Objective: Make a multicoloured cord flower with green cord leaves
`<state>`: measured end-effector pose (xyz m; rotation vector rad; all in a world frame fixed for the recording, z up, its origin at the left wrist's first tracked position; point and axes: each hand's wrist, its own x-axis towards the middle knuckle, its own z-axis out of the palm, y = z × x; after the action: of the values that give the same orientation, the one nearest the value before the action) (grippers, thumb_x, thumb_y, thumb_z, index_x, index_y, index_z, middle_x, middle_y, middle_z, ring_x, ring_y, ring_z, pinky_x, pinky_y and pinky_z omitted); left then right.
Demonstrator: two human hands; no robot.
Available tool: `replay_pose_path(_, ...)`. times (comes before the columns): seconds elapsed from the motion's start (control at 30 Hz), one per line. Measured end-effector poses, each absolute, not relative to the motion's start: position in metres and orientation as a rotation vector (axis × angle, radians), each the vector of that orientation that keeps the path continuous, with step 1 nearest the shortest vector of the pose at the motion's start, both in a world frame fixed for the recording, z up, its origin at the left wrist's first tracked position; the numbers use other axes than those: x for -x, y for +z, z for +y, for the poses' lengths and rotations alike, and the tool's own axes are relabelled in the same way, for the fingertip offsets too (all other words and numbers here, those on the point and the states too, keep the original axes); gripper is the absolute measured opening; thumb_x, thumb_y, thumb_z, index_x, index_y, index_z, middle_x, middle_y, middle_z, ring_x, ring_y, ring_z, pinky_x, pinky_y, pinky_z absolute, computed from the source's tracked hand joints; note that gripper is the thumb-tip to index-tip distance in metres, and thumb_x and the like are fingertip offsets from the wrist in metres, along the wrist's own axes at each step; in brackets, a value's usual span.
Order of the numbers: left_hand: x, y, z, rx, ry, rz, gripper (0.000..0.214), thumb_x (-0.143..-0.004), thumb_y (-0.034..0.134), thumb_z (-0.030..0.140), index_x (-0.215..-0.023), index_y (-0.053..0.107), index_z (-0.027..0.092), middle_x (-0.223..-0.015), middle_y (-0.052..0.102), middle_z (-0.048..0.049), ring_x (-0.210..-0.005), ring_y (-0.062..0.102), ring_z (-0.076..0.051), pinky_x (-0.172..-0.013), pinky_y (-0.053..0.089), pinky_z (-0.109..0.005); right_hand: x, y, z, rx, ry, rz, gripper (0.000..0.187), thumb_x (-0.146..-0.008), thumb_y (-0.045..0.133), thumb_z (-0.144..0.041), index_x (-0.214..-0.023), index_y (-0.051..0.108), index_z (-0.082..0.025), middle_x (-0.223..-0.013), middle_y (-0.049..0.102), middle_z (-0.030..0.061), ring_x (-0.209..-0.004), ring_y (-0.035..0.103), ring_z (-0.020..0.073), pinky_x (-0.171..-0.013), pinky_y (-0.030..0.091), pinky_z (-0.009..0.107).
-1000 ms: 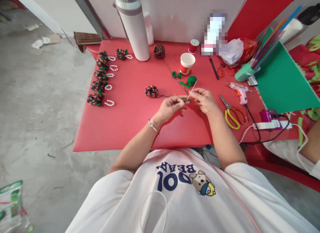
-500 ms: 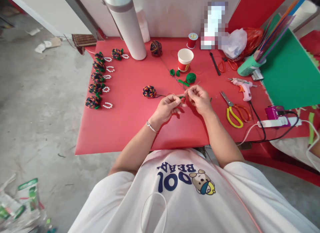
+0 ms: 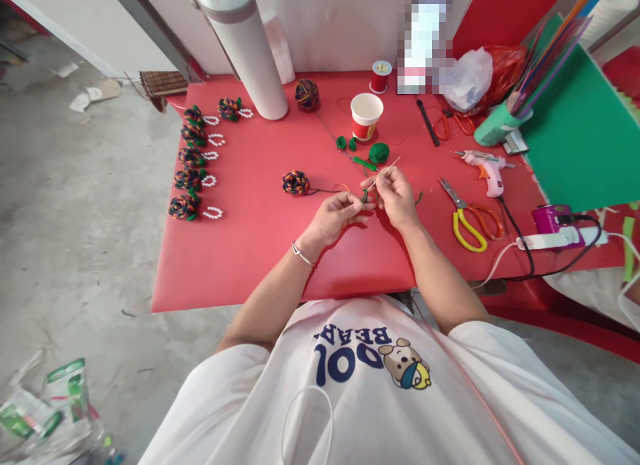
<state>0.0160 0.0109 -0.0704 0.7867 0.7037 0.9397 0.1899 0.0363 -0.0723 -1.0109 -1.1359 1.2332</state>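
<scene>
Between thumb and fingertips, my left hand [image 3: 336, 216] pinches a small green knitted piece [image 3: 365, 196]. My right hand [image 3: 399, 197] is closed on a thin pale needle [image 3: 395, 164], which slants up past its fingertips, close to the green piece. A dark multicoloured yarn flower [image 3: 296, 183] lies left of my hands, with a strand running from it toward them. Just beyond my fingers are a crochet hook with a green handle [image 3: 365, 164], a green yarn ball [image 3: 379, 152] and two small green pieces [image 3: 347, 144].
Several yarn flowers [image 3: 184, 206] with bead loops line the red table's left side. Behind stand a bottle [image 3: 250, 58], a multicoloured yarn ball [image 3: 307, 94], a paper cup [image 3: 367, 118] and a thread spool [image 3: 381, 77]. Scissors [image 3: 469, 228] and a glue gun [image 3: 489, 172] lie right.
The needle now shows clearly, angled up from my right fingers. The green piece in my left hand has turned more upright. My view has shifted slightly.
</scene>
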Motion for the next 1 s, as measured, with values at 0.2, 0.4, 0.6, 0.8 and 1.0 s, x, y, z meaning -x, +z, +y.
replay_pose_path(0.2,-0.011,-0.064,0.012,-0.972,1.025,0.892,0.043,-0.072,0.095,0.047,-0.08,0.069,0.014,-0.107,0.077,-0.0106,-0.053,0.059,-0.005,-0.037,0.038,-0.019,-0.188,-0.073,0.035,1.041,1.277,-1.112,0.06,-0.085,0.069,-0.083,-0.096,0.045,-0.029,-0.08,0.068,-0.0076,-0.044,0.047,0.0058,-0.038,0.034,0.019)
replay_pose_path(0.4,-0.009,-0.062,0.013,-1.086,1.013,0.876,0.038,-0.075,0.093,0.044,-0.074,0.072,0.012,-0.124,0.073,-0.0156,-0.054,0.057,-0.004,-0.042,0.041,-0.021,-0.191,-0.067,0.033,1.141,1.14,-1.101,0.054,-0.084,0.077,-0.073,-0.085,0.049,-0.027,-0.059,0.041,-0.0101,-0.046,0.03,0.0063,-0.04,0.022,0.022)
replay_pose_path(0.6,-0.007,-0.064,0.017,-1.028,1.058,0.919,0.037,-0.073,0.095,0.044,-0.077,0.072,0.015,-0.091,0.076,-0.0086,-0.056,0.061,-0.008,-0.043,0.041,-0.019,-0.196,-0.053,0.027,1.041,1.499,-1.0,0.057,-0.078,0.082,-0.071,-0.09,0.047,-0.028,-0.065,0.065,-0.0081,-0.039,0.022,0.0042,-0.037,0.013,0.021)
replay_pose_path(0.8,-0.001,-0.059,0.014,-0.966,1.014,0.835,0.039,-0.075,0.095,0.045,-0.079,0.071,0.015,-0.079,0.076,-0.006,-0.045,0.053,-0.006,-0.038,0.037,-0.018,-0.193,-0.054,0.024,1.116,1.479,-1.079,0.057,-0.073,0.087,-0.072,-0.085,0.055,-0.027,-0.05,0.04,-0.0126,-0.039,0.023,0.0054,-0.036,0.015,0.022)
replay_pose_path(1.0,-0.004,-0.055,0.011,-0.862,0.909,0.721,0.044,-0.07,0.099,0.045,-0.077,0.068,0.014,-0.07,0.072,-0.0047,-0.043,0.053,-0.007,-0.035,0.034,-0.017,-0.188,-0.06,0.027,1.205,1.411,-1.041,0.055,-0.065,0.092,-0.07,-0.083,0.068,-0.023,-0.062,0.057,-0.0058,-0.045,0.028,0.0048,-0.04,0.018,0.024)
